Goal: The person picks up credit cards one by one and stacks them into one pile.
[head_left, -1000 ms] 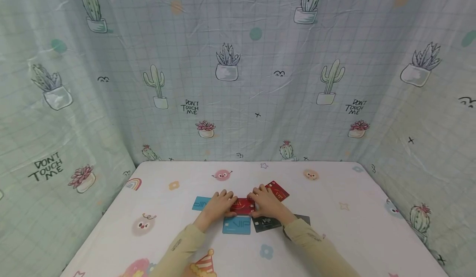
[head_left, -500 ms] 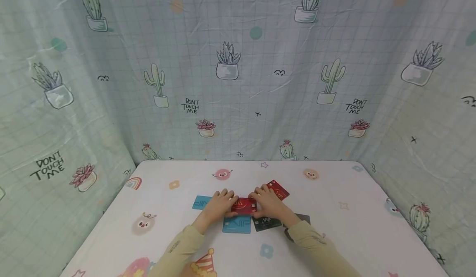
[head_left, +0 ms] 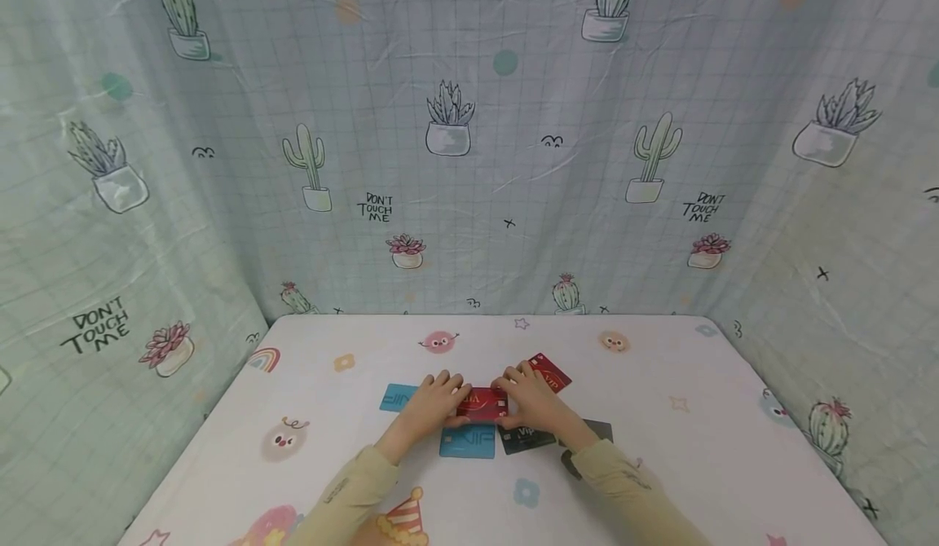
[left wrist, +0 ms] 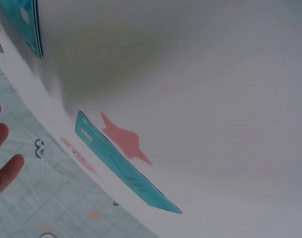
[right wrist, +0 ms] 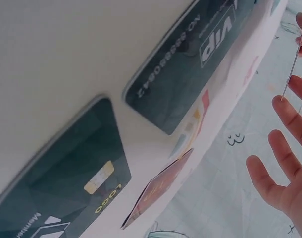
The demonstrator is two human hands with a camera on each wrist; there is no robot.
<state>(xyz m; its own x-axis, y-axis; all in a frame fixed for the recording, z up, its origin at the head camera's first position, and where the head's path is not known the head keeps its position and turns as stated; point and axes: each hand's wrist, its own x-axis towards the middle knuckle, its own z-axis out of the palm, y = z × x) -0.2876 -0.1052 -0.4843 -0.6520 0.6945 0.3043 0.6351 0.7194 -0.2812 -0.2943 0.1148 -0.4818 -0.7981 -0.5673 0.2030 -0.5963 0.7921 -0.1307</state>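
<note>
In the head view, a red VIP card (head_left: 482,406) is held by its two ends between my hands, in front of me. My left hand (head_left: 431,407) pinches the left end, and my right hand (head_left: 530,401) grips the right end. The right wrist view catches the held card edge-on as a thin line at the fingers (right wrist: 284,116). Just below it lie a blue VIP card (head_left: 468,442) and a black Vip card (head_left: 526,439). The left wrist view shows only some of the left fingers (left wrist: 7,173).
Another blue card (head_left: 396,398) lies left of my left hand, partly covered by it. A second red card (head_left: 552,373) lies tilted behind my right hand. One more dark card (head_left: 600,429) is partly under my right wrist. A cactus-print curtain (head_left: 469,204) surrounds the patterned white table (head_left: 660,481).
The red card and both hands have shifted very slightly to the right, still together. The other cards stay where they were.
</note>
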